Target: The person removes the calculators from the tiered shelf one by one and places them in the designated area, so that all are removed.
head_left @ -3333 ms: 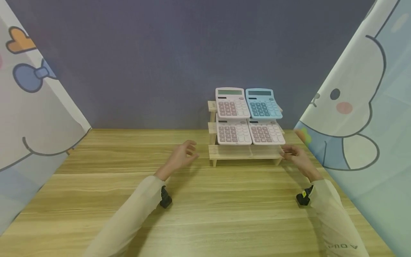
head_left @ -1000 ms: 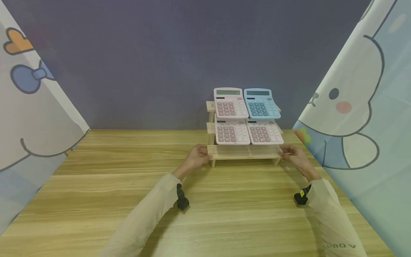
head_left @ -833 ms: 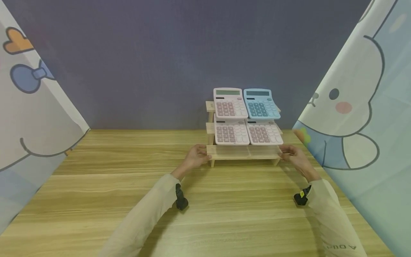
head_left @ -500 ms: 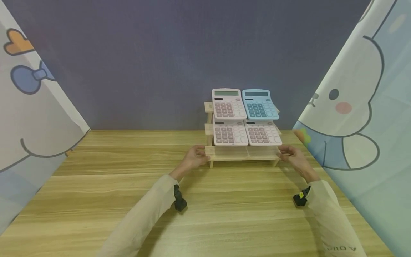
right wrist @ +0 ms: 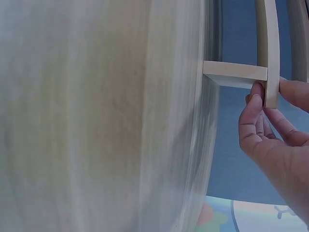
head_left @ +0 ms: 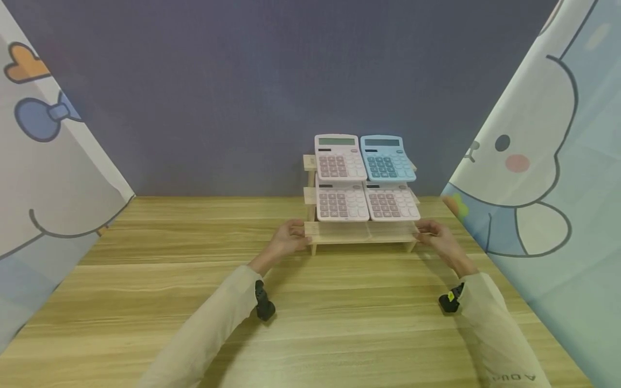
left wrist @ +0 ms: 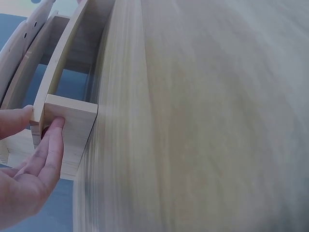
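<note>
A pale wooden three-tier rack (head_left: 339, 231) stands on the table near the back wall. Its bottom shelf is bare. On the top tier lie a pinkish-white calculator (head_left: 338, 157) and a blue calculator (head_left: 387, 158). Two more white calculators, the left one (head_left: 342, 203) and the right one (head_left: 392, 202), lean on the middle tier. My left hand (head_left: 286, 238) pinches the left end of the bottom shelf, thumb above and fingers beneath, as the left wrist view shows. At the other end my right hand (head_left: 439, 237) pinches the same shelf between thumb and curled fingers.
The wood-grain table (head_left: 310, 312) runs up to a dark blue-grey wall (head_left: 218, 97). Printed cartoon panels flank it on the left (head_left: 53, 161) and the right (head_left: 524, 161). The right panel stands close to my right hand.
My left hand has come over to the rack and taken hold of its left end. With both hands on it, the rack and its calculators have since shifted slightly left.
</note>
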### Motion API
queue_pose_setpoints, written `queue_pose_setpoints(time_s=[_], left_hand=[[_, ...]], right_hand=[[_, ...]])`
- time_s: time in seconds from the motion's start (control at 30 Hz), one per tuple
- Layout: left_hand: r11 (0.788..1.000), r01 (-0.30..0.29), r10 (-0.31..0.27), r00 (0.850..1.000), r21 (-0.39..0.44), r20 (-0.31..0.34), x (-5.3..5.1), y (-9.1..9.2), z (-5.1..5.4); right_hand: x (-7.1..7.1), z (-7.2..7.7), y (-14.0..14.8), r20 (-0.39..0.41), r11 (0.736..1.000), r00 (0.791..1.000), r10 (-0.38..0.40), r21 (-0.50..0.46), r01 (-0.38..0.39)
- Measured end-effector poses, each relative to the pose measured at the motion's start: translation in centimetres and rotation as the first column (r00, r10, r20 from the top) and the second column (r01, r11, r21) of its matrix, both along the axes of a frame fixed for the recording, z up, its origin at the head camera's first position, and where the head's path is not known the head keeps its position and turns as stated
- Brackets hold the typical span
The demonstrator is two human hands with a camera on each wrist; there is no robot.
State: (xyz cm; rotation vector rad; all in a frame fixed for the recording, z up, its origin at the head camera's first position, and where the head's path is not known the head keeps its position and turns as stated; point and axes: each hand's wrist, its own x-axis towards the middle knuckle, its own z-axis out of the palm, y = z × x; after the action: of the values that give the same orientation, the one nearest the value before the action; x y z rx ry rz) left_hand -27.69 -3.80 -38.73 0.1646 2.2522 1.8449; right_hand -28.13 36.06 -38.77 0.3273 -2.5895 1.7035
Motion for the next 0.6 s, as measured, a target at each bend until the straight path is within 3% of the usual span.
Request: queue_pose_setpoints(time_s=[0.27, 0.6], left_hand=[[0.999, 0.002, -0.003, 1.0, -0.038, -0.009, -0.22, 0.01, -0.31], [1.0, -0.011, 0.011, 1.0, -0.024, -0.003, -0.18, 0.24, -0.36]], right_hand=[[0.09, 0.09, -0.08, 0.011, 1.0, 1.0, -0.009, -0.008, 0.009], [-0.02, 0.03, -0.09, 0.027, 1.0, 1.0, -0.003, 0.0, 0.003]])
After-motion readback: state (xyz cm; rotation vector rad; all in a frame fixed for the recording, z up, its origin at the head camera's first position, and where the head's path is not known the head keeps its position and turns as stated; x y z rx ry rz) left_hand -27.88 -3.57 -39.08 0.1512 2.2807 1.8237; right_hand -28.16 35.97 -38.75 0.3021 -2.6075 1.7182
